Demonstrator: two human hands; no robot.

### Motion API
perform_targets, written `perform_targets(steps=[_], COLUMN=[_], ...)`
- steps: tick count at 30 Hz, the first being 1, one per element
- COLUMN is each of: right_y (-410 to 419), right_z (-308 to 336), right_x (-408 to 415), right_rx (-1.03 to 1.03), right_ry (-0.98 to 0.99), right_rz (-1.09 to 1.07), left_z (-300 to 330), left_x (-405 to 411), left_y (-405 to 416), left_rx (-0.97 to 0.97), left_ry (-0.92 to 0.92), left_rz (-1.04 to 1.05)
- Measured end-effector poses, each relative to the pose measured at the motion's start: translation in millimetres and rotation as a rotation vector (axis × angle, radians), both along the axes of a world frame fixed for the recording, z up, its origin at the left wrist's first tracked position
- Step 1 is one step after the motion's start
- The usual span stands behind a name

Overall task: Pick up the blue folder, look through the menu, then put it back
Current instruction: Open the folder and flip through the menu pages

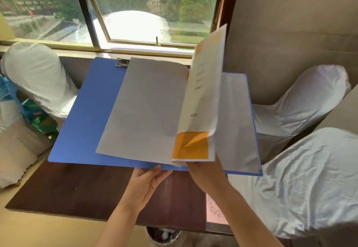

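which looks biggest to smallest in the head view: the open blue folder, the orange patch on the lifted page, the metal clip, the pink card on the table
1. Open blue folder
2. Orange patch on the lifted white page
3. Pink card on the dark wooden table, partly hidden by an arm, so unsure against the patch
4. Metal clip

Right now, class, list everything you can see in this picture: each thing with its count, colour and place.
Blue plastic folder: one, blue, open, held above the table.
Metal clip: one, silver, folder's top edge.
White menu pages: several, white, lying in the folder.
Orange-cornered menu page: one, white and orange, lifted upright.
Dark wooden table: one, brown, below the folder.
White-covered chairs: three, one left, two right.
Window: one, dark-framed, behind.
Waste bin: one, under the table.
Left hand: under the folder's near edge.
Right hand: fingers holding the lifted page.
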State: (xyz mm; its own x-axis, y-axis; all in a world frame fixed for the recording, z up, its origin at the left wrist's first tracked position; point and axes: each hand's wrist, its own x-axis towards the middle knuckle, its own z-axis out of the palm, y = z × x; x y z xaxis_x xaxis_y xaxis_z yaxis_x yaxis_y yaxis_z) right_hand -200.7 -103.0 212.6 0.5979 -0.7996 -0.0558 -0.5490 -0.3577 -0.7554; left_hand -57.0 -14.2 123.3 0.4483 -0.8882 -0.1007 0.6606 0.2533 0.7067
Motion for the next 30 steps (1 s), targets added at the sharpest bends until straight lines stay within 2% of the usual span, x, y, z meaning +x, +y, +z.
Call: perform_targets(steps=[2, 3, 5, 7, 8, 11, 14, 16, 17, 19, 21, 23, 26, 30], right_y=[7.5, 10.1, 12.6, 18.0, 19.3, 16.8, -3.6, -26.0, -38.1, -58.2, -68.5, -70.6, -70.9, -71.9], right_z=[-11.8, -16.2, -27.5, -30.7, -31.1, -20.9, -9.3, -4.9, -4.6, -4.8, -4.5, -4.2, -2.8, 0.0], right_x=[10.6, 15.0, 19.0, 18.0, 16.1, 5.1, -20.4, -44.4, -57.4, -82.5, -101.3, -114.1, -121.8, -123.7], right_rx=[-0.251, -0.424, -0.612, -0.638, -0.649, -0.554, -0.636, -0.687, -0.65, -0.381, -0.033, 0.168, 0.296, 0.298], right_ry=[-0.064, -0.001, 0.165, 0.242, 0.215, -0.008, -0.234, -0.248, -0.234, -0.255, -0.381, -0.502, -0.542, -0.558], right_rz=[0.122, 0.179, 0.22, 0.262, 0.288, 0.34, -0.018, -0.284, -0.365, -0.382, -0.264, -0.135, 0.02, 0.04], left_z=[2.2, 5.7, 4.6, 6.5, 5.3, 3.5, 2.9, 3.1, 3.6, 5.6, 7.4, 10.5, 11.5, 11.6], left_x=[-2.0, -3.2, -2.8, -4.4, -4.6, -3.9, 0.7, 4.1, 5.7, 8.6, 11.7, 13.8, 18.9, 22.6], left_y=[0.1, -0.1, -1.1, 0.1, 0.6, 1.2, 3.5, 6.2, 7.1, 8.9, 9.7, 11.1, 13.4, 16.5], left_rx=[-0.027, -0.035, -0.016, -0.001, 0.018, 0.004, -0.019, -0.016, -0.019, -0.028, -0.036, -0.042, -0.038, -0.024], left_ry=[-0.016, -0.031, -0.066, -0.081, -0.087, -0.05, -0.018, -0.019, -0.021, -0.021, -0.038, -0.053, -0.057, -0.068], left_rz=[-0.007, -0.013, -0.019, -0.023, -0.021, -0.023, -0.012, 0.005, 0.011, 0.02, 0.03, 0.035, 0.039, 0.029])
